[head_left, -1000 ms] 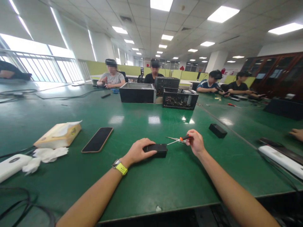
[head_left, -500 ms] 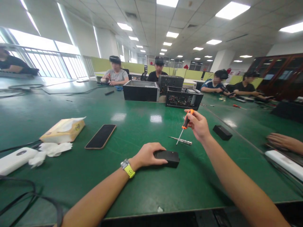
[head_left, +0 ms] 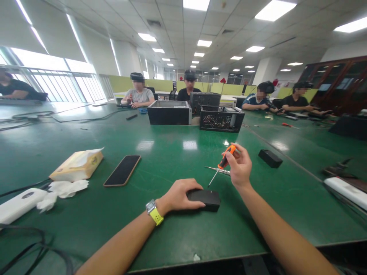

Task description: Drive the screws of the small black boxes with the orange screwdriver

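My left hand (head_left: 182, 195), with a yellow-strapped watch (head_left: 154, 212) at the wrist, grips a small black rectangular box (head_left: 210, 199) lying on the green table (head_left: 172, 236). In my right hand (head_left: 241, 165) is an orange-and-black screwdriver (head_left: 227, 156), held by its handle. Its shaft slants down to the left, and the tip is close to the box's upper far edge; whether they touch I cannot tell. Behind the shaft lies a slim clear-handled screwdriver (head_left: 224, 172), partly hidden by my right hand and the orange tool.
A second black box (head_left: 270, 158) lies to the right. Leftward are a phone (head_left: 122, 170), a tissue pack (head_left: 77, 164), crumpled tissues (head_left: 67, 188) and a white power strip (head_left: 21, 204). Computer cases (head_left: 169, 114) stand farther back, with several people seated beyond. Another white strip (head_left: 348, 193) is at right.
My right hand has brought the screwdriver down and left, its tip now close to the box. The co-worker's hand at the right edge has left the view.
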`<act>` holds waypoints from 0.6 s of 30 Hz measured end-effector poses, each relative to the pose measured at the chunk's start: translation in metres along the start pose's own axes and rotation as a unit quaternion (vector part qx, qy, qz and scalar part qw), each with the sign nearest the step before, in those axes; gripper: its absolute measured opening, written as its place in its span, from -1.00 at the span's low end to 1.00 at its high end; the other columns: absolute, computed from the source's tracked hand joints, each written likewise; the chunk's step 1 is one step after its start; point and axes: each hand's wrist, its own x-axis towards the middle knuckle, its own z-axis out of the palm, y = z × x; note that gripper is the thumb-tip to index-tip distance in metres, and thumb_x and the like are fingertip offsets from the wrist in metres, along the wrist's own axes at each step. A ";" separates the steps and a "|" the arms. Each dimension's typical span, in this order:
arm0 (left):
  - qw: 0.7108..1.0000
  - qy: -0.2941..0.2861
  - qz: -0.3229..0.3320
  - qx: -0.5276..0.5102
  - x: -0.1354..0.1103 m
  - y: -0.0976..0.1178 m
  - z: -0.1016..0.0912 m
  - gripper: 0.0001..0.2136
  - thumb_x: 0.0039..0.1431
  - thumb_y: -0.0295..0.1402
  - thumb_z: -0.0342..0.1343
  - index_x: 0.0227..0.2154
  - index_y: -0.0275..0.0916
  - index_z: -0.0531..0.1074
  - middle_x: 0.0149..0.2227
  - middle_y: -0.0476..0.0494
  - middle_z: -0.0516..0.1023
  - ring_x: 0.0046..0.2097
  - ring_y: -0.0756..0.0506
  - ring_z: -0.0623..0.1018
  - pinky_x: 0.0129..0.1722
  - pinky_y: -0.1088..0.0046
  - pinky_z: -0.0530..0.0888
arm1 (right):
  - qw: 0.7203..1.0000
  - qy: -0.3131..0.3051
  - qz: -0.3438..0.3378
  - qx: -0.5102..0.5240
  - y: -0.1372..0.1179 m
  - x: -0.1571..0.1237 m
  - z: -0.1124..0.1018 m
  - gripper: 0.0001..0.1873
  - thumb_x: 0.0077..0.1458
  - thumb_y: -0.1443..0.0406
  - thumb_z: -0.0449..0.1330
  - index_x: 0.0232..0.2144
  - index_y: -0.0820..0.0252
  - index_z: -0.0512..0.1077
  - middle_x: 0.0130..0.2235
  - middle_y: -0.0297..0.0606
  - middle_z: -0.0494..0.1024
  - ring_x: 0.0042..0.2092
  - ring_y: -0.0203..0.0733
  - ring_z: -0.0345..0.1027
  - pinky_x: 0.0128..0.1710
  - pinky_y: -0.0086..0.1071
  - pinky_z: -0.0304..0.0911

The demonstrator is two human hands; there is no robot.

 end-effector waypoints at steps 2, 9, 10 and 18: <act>1.000 -0.008 0.007 -0.006 0.001 0.002 0.002 -0.60 0.08 -0.03 0.26 -0.15 -0.24 0.53 -0.24 -0.16 0.60 -0.22 -0.15 0.57 -0.21 0.40 0.45 | 1.000 0.012 -0.012 0.007 -0.002 0.000 -0.002 -0.66 0.07 0.20 0.30 -0.09 0.09 0.40 -0.36 -0.35 0.51 -0.44 -0.26 0.45 -0.55 -0.42 0.42; 1.000 -0.019 -0.001 -0.007 0.001 -0.002 0.000 -0.60 0.08 -0.02 0.24 -0.15 -0.22 0.52 -0.22 -0.16 0.59 -0.20 -0.16 0.56 -0.20 0.40 0.45 | 1.000 0.008 -0.030 -0.005 -0.007 -0.006 -0.004 -0.71 0.12 0.21 0.25 -0.09 0.09 0.40 -0.38 -0.34 0.50 -0.48 -0.26 0.43 -0.61 -0.42 0.37; 1.000 -0.018 0.002 -0.004 0.001 -0.002 0.000 -0.60 0.09 -0.02 0.23 -0.14 -0.22 0.52 -0.22 -0.16 0.60 -0.20 -0.16 0.56 -0.20 0.40 0.45 | 1.000 0.003 -0.028 -0.006 -0.007 -0.007 -0.003 -0.71 0.11 0.21 0.25 -0.09 0.09 0.40 -0.37 -0.33 0.50 -0.44 -0.23 0.45 -0.60 -0.42 0.38; 1.000 -0.008 0.013 0.022 0.000 0.000 -0.001 -0.62 0.09 -0.04 0.24 -0.16 -0.24 0.53 -0.24 -0.16 0.59 -0.22 -0.16 0.57 -0.22 0.40 0.46 | 0.998 -0.038 -0.044 -0.013 -0.007 -0.013 0.002 -0.71 0.12 0.23 0.24 -0.08 0.09 0.40 -0.36 -0.33 0.51 -0.49 -0.29 0.41 -0.60 -0.42 0.40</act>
